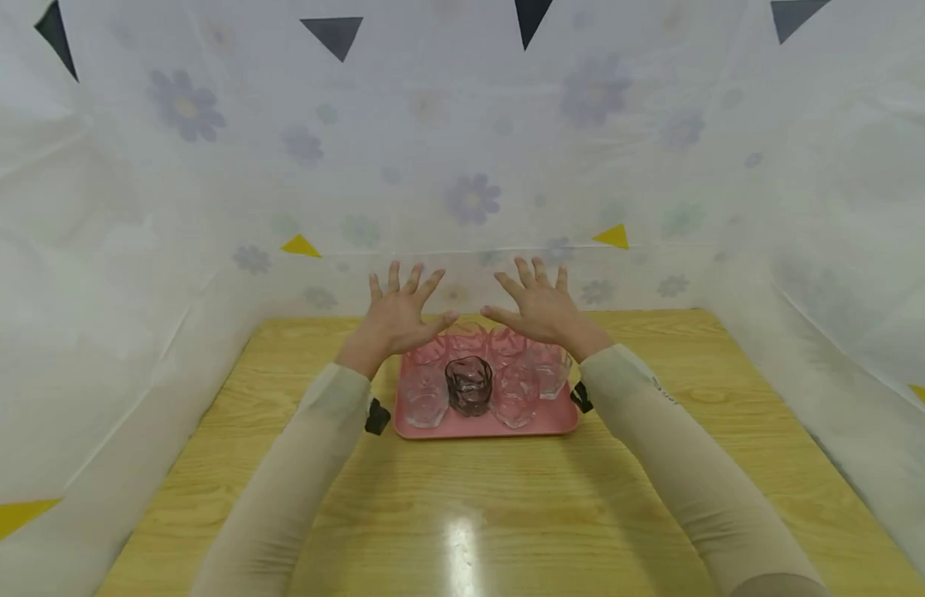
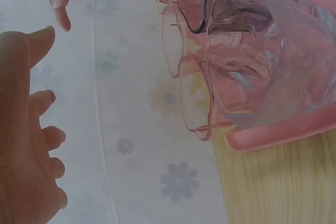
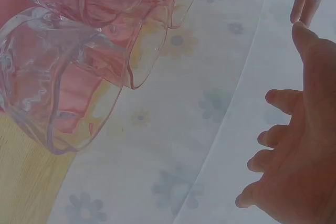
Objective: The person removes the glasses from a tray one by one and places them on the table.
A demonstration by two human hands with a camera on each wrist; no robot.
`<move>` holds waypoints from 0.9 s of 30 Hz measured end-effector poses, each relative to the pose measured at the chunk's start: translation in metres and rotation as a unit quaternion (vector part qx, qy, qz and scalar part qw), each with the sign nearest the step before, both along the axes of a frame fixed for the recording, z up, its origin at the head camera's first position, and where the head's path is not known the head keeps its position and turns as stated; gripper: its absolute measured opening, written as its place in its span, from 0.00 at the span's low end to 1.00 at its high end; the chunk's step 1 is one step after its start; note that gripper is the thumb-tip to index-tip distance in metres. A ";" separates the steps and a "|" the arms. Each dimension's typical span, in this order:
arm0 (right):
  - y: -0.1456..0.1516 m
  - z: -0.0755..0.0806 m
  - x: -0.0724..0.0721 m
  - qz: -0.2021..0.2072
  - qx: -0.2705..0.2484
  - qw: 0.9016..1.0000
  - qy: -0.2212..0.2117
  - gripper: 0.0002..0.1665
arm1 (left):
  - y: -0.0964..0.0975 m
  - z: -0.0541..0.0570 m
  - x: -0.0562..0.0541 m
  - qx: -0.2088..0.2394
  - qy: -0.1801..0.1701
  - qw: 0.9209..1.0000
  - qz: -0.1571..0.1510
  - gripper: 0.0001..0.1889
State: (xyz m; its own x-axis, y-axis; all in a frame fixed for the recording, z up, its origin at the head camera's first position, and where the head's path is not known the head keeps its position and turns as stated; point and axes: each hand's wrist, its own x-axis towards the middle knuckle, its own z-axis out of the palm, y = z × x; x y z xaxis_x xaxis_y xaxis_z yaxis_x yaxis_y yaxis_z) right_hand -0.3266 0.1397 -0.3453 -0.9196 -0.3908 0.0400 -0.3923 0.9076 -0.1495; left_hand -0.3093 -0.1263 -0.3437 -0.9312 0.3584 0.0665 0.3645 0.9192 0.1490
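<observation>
My left hand (image 1: 400, 319) is spread above the back left of a pink tray (image 1: 477, 428), its fingers straight and holding nothing. My right hand (image 1: 540, 308) hovers over the tray's back right, likewise spread, the two thumbs pointing at each other. On the tray stand several wavy-sided glasses. One dark grey glass (image 1: 469, 388) is in the front row between a clear glass (image 1: 425, 400) on the left and another clear glass (image 1: 515, 396). At the right end is a further clear glass (image 1: 550, 371). Pink-tinted glasses (image 1: 466, 338) fill the back row, partly hidden by the hands.
The tray lies on a wood-grain table (image 1: 462, 497) toward its back edge. White flower-print cloth (image 1: 470, 149) closes off the back and both sides. Black wrist straps (image 1: 376, 416) show beside the sleeves.
</observation>
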 end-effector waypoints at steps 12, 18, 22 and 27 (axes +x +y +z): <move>0.010 -0.003 0.002 0.021 -0.104 0.994 -0.021 0.53 | -0.006 -0.008 0.015 0.025 -0.006 1.000 -0.015 0.45; 0.024 -0.011 0.006 0.023 -0.199 0.979 -0.040 0.50 | -0.023 -0.020 0.031 0.056 -0.005 0.998 -0.023 0.44; 0.036 -0.019 0.011 0.012 -0.255 0.966 -0.032 0.44 | -0.039 -0.032 0.044 0.065 0.000 0.998 -0.023 0.44; 0.053 -0.034 0.018 0.008 -0.340 0.940 -0.012 0.37 | -0.056 -0.051 0.058 0.062 0.002 0.998 -0.019 0.44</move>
